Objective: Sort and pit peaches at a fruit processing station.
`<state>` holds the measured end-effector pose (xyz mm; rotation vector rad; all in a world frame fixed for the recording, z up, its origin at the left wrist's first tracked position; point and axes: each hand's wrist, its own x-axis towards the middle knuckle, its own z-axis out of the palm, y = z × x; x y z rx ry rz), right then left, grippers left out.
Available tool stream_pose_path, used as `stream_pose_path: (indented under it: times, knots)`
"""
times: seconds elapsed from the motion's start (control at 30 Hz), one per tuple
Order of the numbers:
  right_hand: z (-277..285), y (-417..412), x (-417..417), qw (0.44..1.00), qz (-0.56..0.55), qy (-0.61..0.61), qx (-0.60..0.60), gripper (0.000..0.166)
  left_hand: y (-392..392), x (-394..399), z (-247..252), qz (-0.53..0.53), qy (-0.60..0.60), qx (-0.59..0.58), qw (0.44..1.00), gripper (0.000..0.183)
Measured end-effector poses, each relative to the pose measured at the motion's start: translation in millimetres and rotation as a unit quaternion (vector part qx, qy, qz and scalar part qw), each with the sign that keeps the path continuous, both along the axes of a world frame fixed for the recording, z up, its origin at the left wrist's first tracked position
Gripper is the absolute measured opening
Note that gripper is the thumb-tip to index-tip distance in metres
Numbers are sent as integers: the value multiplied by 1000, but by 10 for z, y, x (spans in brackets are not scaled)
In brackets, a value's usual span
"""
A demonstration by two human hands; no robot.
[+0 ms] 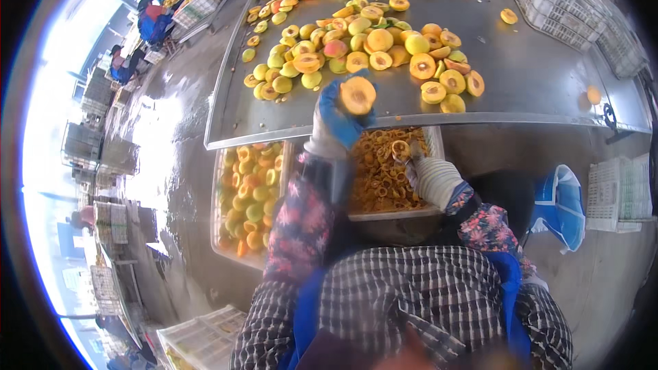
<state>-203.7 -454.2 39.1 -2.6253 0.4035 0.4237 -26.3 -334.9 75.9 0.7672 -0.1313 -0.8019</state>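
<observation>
My left hand (339, 118), in a blue-coated glove, holds up a halved yellow peach (358, 95), cut face toward me, over the near edge of the metal table (514, 85). My right hand (436, 177), in a whitish knit glove, is closed over a crate (437, 144) filled with brown-orange peach scraps (383, 174). A small greyish tool (415, 148) seems to stick out from its fingers, partly hidden and blurred. Against its tip is a ring-shaped peach scrap (401, 150). Beyond my left hand lies a heap of whole and halved peaches (360, 41).
A crate of peach pieces (247, 190) stands left of my left forearm. White plastic crates (555, 5) sit on the table's right side. One peach piece (593, 95) lies near the right corner. A blue bag (560, 205) is at right. Seated people (151, 18) work far left.
</observation>
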Motion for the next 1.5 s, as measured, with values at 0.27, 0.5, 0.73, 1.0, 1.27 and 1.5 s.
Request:
stream_pose_path:
  times: [0.27, 0.5, 0.73, 1.0, 1.27, 1.5]
  knots:
    - [-44, -21, 119, 998, 42, -20, -35, 29, 391, -336, -11, 23, 11, 14, 1000, 45]
    - [189, -29, 45, 996, 39, -81, -2, 32, 474, -419, -101, 105, -172, 63, 977, 43]
    - [501, 301, 94, 937, 17, -327, 121, 28, 305, -466, -271, 70, -95, 44, 992, 50]
    - [394, 352, 141, 951, 15, -283, 121, 27, 224, -779, 32, 161, -355, 205, 898, 44]
    - [400, 284, 103, 977, 72, -180, 90, 40, 286, -692, -6, 59, -88, 135, 985, 49]
    - [156, 248, 105, 886, 17, -262, 383, 31, 202, -705, -278, 129, -124, 110, 978, 68]
